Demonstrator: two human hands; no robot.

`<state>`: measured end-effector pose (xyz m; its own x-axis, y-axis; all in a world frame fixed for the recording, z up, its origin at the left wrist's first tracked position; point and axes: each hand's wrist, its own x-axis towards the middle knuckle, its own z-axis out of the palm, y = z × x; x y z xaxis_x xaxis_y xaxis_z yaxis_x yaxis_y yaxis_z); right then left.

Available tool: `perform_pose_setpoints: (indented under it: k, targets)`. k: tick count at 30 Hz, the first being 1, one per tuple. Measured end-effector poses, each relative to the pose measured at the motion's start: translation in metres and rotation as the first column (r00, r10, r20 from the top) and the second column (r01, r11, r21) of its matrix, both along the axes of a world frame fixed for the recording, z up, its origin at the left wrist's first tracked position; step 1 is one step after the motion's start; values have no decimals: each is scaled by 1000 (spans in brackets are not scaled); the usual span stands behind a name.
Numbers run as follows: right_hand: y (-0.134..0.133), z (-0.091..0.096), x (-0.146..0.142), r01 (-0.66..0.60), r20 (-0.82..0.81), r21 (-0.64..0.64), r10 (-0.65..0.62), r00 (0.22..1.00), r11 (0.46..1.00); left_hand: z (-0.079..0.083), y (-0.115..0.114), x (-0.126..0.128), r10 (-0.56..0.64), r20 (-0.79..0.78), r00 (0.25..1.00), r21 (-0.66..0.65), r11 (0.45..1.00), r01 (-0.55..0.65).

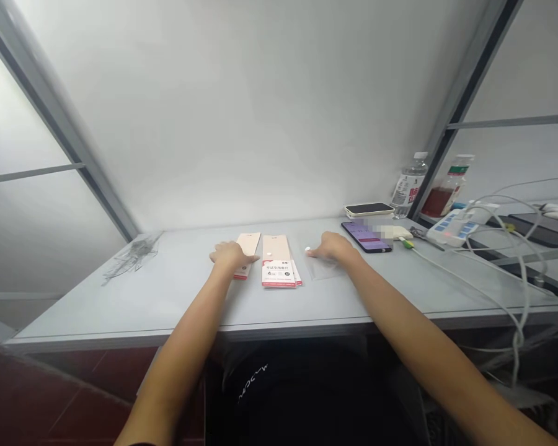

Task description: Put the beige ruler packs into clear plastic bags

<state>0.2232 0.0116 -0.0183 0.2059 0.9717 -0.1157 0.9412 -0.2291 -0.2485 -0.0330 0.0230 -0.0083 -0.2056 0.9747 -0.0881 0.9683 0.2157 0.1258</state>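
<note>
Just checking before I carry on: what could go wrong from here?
The clear plastic sleeve by the right hand is hard to see against the pale tabletop, so it might slide unnoticed. The smartphone lies close to that hand and could get knocked. The left hand rests on a pink packet beside a fanned stack of packets, which might shift out of order if bumped.

A large "4" beside small Chinese print on the red-edged paper packet [278, 273]
</note>
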Motion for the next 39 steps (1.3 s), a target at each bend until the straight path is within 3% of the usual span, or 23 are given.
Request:
perform_pose_setpoints:
  k: [4, 7, 10, 11, 13, 14, 16, 18, 19, 22, 24, 26, 28, 33, 39]
  targets:
    - [1, 0, 4, 21, -52, 29, -19, 998, 999, 4, 3, -8, 49, 44, 998, -29, 998, -48]
    - [1, 3, 5, 35, -152, 89, -21, 988, 995, 5, 3, -12, 76, 101, 992, 22, 997, -78]
    - [-3, 8, 4, -31, -364, 136, 79, 928, 990, 7, 4, -16, 74, 203, 976, 71, 993, -90]
    - [-4, 10, 4, -56, -485, 161, 128, 865, 985, 8, 4, -18, 65, 244, 968, 84, 993, -88]
    - [-6, 13, 1, -57, -720, 246, 222, 658, 968, 9, 6, -22, 38, 334, 942, 134, 987, -87]
    - [-6, 14, -1, -36, -792, 292, 262, 551, 956, 11, 6, -23, 21, 374, 927, 167, 982, -89]
    - [-6, 14, -6, 19, -844, 379, 337, 418, 925, 14, 7, -26, -34, 469, 882, 242, 966, -92]
    - [-7, 12, -14, 73, -831, 474, 419, 366, 877, 19, 5, -25, -120, 615, 779, 300, 950, -90]
    - [-9, 11, -18, 95, -810, 521, 456, 369, 848, 21, 3, -23, -185, 699, 691, 325, 943, -76]
    - [-14, 7, -34, 132, -706, 651, 533, 465, 747, 26, -6, -10, -395, 870, 297, 407, 913, 21]
    - [-18, 4, -44, 98, -618, 721, 573, 539, 685, 26, -14, 5, -453, 886, 100, 444, 891, 97]
    - [-21, 2, -51, 51, -546, 763, 602, 583, 644, 22, -22, 21, -461, 887, -22, 458, 873, 168]
    - [-22, 0, -55, 3, -514, 778, 634, 578, 628, 17, -27, 34, -459, 883, -93, 467, 843, 267]
    - [-18, -4, -53, -32, -556, 772, 699, 449, 635, 12, -31, 40, -472, 875, -113, 479, 803, 355]
    - [-18, -5, -52, -131, -601, 714, 697, 391, 688, 18, -32, 34, -578, 816, 17, 522, 749, 409]
